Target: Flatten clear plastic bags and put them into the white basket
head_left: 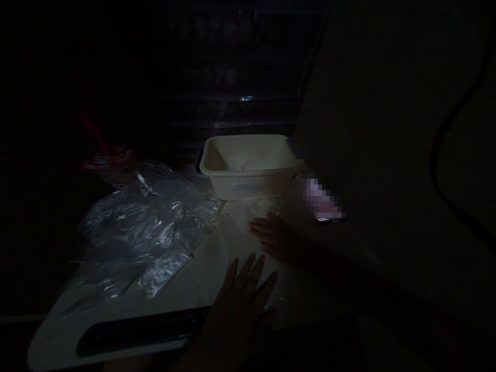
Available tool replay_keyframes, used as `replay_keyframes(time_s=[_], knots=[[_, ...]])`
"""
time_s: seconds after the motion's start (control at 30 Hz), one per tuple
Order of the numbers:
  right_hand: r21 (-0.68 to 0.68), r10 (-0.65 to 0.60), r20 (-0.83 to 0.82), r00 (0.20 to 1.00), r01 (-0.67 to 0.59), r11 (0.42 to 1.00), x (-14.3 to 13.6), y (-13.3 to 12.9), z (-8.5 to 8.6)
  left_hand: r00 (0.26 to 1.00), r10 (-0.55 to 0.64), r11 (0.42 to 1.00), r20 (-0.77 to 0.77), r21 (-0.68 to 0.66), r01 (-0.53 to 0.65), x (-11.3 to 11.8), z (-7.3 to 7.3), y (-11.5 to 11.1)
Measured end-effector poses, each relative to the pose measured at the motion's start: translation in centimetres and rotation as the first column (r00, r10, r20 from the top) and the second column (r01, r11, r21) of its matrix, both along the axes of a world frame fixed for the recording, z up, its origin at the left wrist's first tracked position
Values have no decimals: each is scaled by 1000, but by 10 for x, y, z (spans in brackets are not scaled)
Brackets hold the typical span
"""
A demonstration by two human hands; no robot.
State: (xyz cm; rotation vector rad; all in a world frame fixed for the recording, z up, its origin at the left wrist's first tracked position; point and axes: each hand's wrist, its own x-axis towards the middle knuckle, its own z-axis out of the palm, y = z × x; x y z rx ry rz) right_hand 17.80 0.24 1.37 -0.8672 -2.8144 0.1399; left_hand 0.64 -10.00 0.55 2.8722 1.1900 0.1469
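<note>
The light is very dim. My left hand lies palm down with its fingers spread, on or just above a thin clear plastic sheet or bag on the white tabletop. A little farther off, my right hand reaches in from the right, fingers stretched out and flat over the same plastic. Neither hand grips anything I can see. To the left is a heap of crumpled clear plastic bags. Beyond my hands stands a cream plastic tub; little shows of what lies inside it.
A cup with a red lid and red straw stands at the back left. Right of the tub, a lit, pixelated screen glows. A dark slot-like handle runs along the table's near edge. A dark cable hangs at the far right.
</note>
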Motion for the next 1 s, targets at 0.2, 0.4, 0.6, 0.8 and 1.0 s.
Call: replay_keyframes(time_s=[0.2,0.4,0.6,0.8,1.0], knots=[[-12,-49,32,998,50,999,-6,6,-1,1000,8,1000,-4,-2,-8,1,2,-1],[-1,-73,-21,997,73,997,-2,27,0,1000,16,1000,25,-21,-16,0,4,-2],[6,-71,-207,976,74,997,4,11,0,996,36,997,83,-71,-30,7,10,8],[-159,-254,-175,951,228,961,-6,1,4,975,142,990,173,-40,-137,-5,19,17],[-223,-270,-89,959,245,944,-15,-3,11,920,297,937,257,106,-333,-27,0,19]])
